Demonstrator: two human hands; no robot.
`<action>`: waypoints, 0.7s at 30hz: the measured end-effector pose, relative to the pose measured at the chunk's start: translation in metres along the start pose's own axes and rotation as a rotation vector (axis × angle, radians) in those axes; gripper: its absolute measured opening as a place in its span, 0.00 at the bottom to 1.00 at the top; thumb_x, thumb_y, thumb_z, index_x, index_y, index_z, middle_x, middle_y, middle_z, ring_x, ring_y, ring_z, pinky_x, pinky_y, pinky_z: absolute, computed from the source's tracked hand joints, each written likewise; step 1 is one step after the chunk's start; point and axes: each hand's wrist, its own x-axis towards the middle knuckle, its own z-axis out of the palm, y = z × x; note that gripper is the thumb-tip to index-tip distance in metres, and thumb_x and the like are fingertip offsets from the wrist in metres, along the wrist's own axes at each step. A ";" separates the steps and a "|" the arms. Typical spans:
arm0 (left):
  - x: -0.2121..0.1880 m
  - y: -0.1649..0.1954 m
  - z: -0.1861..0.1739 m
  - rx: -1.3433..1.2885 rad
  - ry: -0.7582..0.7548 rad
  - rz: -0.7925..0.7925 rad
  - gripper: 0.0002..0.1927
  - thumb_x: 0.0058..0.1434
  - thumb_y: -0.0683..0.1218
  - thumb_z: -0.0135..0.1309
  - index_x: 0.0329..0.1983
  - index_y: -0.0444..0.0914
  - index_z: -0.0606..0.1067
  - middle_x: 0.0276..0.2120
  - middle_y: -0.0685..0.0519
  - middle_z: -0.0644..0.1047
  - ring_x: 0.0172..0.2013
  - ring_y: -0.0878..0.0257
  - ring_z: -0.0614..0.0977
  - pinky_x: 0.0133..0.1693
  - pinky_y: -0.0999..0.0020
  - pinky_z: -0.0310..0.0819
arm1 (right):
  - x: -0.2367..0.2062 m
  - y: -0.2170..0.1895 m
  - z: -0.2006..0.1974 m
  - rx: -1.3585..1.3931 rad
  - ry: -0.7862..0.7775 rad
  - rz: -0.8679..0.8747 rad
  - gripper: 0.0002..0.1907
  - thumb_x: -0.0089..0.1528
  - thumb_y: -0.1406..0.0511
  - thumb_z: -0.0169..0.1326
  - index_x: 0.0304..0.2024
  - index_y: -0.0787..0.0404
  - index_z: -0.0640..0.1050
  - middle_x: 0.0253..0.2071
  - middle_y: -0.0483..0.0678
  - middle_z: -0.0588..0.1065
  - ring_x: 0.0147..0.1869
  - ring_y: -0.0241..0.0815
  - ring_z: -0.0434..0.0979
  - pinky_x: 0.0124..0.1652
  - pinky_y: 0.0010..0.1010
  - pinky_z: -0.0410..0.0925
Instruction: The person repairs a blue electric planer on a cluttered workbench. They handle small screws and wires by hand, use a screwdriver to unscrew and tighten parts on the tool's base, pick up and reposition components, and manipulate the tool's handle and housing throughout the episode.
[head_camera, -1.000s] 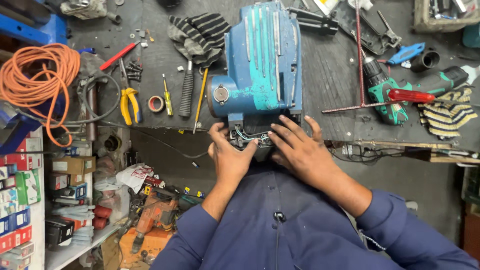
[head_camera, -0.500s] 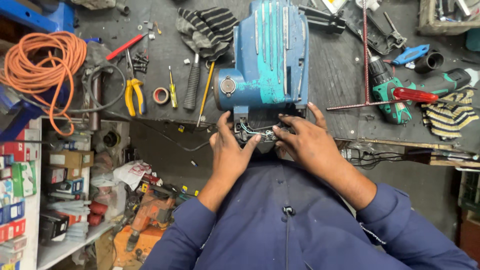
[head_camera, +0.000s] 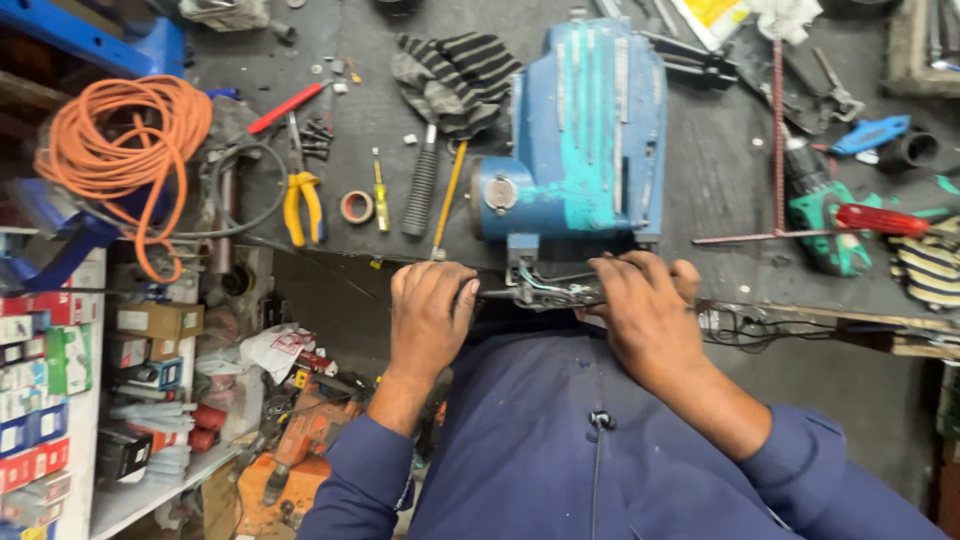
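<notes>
Evidently the person is working on the wiring under the blue motor housing (head_camera: 585, 130) at the workbench's (head_camera: 720, 170) near edge: the left hand (head_camera: 430, 315) is curling around a thin tool (likely a screwdriver), while the right hand's (head_camera: 645, 315) fingers are pinching the wires (head_camera: 545, 288); steady, fine alignment comes next.

Left hand (head_camera: 430, 310) and right hand (head_camera: 645, 305) knuckles-up, fingers curled.
</notes>
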 end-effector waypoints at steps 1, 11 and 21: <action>0.001 -0.004 -0.004 0.000 0.023 -0.002 0.06 0.64 0.45 0.59 0.43 0.40 0.77 0.42 0.53 0.79 0.49 0.53 0.78 0.56 0.53 0.64 | 0.002 -0.002 0.000 0.017 -0.031 0.045 0.31 0.53 0.61 0.64 0.58 0.62 0.75 0.50 0.48 0.78 0.61 0.47 0.72 0.57 0.47 0.55; 0.047 -0.059 -0.041 -0.013 0.021 0.035 0.05 0.62 0.43 0.59 0.41 0.40 0.78 0.42 0.53 0.80 0.48 0.53 0.78 0.55 0.54 0.65 | 0.003 -0.015 0.006 0.038 0.010 0.178 0.31 0.51 0.67 0.62 0.58 0.58 0.75 0.59 0.49 0.77 0.62 0.47 0.73 0.56 0.43 0.58; 0.090 -0.067 -0.027 -0.228 -0.061 0.184 0.07 0.60 0.42 0.60 0.41 0.40 0.78 0.45 0.53 0.79 0.49 0.52 0.78 0.56 0.54 0.65 | -0.003 -0.042 0.014 -0.031 0.106 0.285 0.29 0.58 0.63 0.61 0.61 0.62 0.73 0.68 0.53 0.68 0.70 0.52 0.68 0.65 0.52 0.55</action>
